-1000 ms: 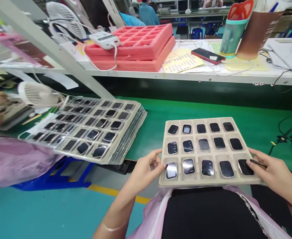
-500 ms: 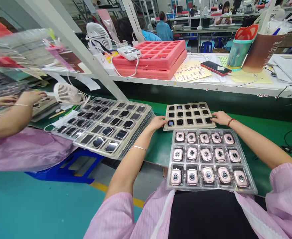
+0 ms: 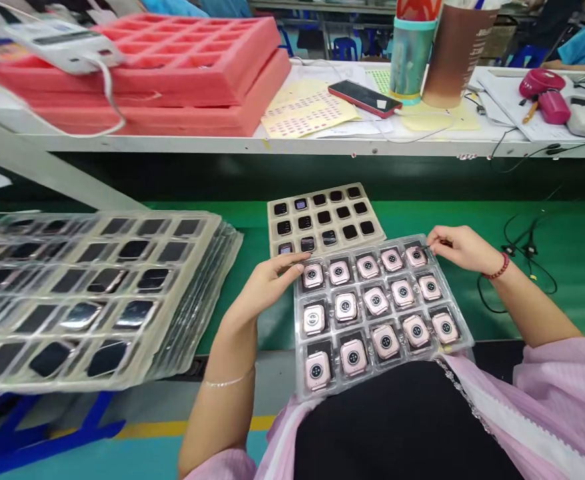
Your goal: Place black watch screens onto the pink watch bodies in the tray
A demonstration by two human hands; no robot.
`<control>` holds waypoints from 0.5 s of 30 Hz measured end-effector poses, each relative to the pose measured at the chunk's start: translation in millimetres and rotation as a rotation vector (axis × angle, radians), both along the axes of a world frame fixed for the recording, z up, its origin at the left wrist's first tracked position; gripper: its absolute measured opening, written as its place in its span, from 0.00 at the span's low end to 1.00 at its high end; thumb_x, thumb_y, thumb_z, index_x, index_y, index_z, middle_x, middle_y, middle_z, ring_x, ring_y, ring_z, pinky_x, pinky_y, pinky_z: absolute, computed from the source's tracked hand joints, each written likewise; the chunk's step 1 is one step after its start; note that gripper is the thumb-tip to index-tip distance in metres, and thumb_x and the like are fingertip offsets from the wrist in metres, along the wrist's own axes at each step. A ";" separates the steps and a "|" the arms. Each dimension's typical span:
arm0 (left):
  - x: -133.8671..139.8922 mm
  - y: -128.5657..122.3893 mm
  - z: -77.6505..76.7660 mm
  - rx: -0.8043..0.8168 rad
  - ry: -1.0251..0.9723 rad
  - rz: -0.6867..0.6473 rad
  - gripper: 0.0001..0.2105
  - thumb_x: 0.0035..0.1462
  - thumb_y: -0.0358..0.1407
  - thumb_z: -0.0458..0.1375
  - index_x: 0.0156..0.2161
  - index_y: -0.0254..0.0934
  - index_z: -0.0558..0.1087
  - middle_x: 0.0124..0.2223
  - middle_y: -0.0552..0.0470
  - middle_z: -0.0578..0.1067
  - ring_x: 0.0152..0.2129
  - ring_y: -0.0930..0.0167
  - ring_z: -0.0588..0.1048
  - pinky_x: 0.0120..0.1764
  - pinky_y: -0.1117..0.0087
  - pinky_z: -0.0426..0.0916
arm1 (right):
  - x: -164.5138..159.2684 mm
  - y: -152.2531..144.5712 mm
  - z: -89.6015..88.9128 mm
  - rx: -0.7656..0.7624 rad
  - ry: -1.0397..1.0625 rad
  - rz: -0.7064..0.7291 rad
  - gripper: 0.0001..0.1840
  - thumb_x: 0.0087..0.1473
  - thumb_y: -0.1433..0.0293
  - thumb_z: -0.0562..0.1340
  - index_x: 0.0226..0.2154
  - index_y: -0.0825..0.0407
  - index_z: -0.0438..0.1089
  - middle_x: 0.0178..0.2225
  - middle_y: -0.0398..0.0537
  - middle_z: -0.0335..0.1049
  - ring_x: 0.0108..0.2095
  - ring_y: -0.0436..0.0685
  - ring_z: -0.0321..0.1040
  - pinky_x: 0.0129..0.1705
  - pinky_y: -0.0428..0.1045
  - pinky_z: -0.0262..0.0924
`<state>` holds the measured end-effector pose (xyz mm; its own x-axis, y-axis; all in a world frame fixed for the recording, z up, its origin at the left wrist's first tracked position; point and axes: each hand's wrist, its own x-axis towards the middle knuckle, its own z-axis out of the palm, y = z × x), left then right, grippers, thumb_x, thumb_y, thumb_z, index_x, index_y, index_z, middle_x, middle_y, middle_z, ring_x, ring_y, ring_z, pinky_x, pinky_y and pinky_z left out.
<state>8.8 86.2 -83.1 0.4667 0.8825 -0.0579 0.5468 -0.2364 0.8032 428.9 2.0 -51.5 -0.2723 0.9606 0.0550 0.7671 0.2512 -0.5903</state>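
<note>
A clear plastic tray (image 3: 301,353) lies in front of me, tilted, its near edge against my body. Pink watch cases (image 3: 374,301) sit back-up in its compartments, sensors showing. At the tray's far left corner, my left hand (image 3: 272,283) grips the rim between thumb and fingers. My right hand (image 3: 461,247) pinches the far right corner. Just beyond lies a beige tray (image 3: 293,238) of watches with dark screens facing up, a few of them lit. Its near edge is partly covered by the clear tray and my left fingertips.
A stack of trays (image 3: 176,300) with dark-screened pieces stands at left. Black cables (image 3: 527,250) lie on the green bench at right. On the shelf above are red foam trays (image 3: 242,80), a phone (image 3: 365,98), cups (image 3: 412,60) and a pink device (image 3: 542,87).
Both hands have left the beige tray and now hold the far corners of the clear tray, which is turned slightly. My view has swung right and closer.
</note>
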 end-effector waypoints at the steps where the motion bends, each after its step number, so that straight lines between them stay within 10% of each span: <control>1: 0.3 -0.5 -1.0 0.002 -0.012 0.011 0.26 0.56 0.55 0.56 0.50 0.38 0.77 0.54 0.44 0.75 0.51 0.57 0.72 0.51 0.62 0.68 | -3.6 -9.7 -0.1 0.046 -0.051 0.006 0.10 0.59 0.65 0.56 0.35 0.51 0.70 0.30 0.46 0.71 0.29 0.54 0.66 0.32 0.48 0.57; 8: -5.2 3.4 -17.5 0.004 -0.135 0.091 0.25 0.51 0.57 0.60 0.43 0.39 0.81 0.48 0.43 0.78 0.47 0.55 0.74 0.49 0.61 0.69 | -13.7 -24.2 -1.3 0.085 0.009 -0.071 0.12 0.61 0.63 0.56 0.31 0.51 0.70 0.32 0.48 0.71 0.33 0.56 0.66 0.34 0.49 0.57; 15: -3.7 17.3 -47.8 -0.129 -0.827 0.472 0.18 0.46 0.44 0.68 0.40 0.35 0.77 0.39 0.46 0.79 0.33 0.69 0.78 0.36 0.72 0.73 | -3.6 -4.9 -0.3 -0.088 0.002 -0.146 0.20 0.61 0.56 0.52 0.31 0.51 0.71 0.28 0.45 0.71 0.28 0.55 0.63 0.31 0.48 0.53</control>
<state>5.1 103.5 -130.9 0.0017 0.9998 0.0209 -0.1888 -0.0202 0.9818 425.3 -2.9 -51.8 -0.1296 0.9911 -0.0302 0.7904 0.0848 -0.6067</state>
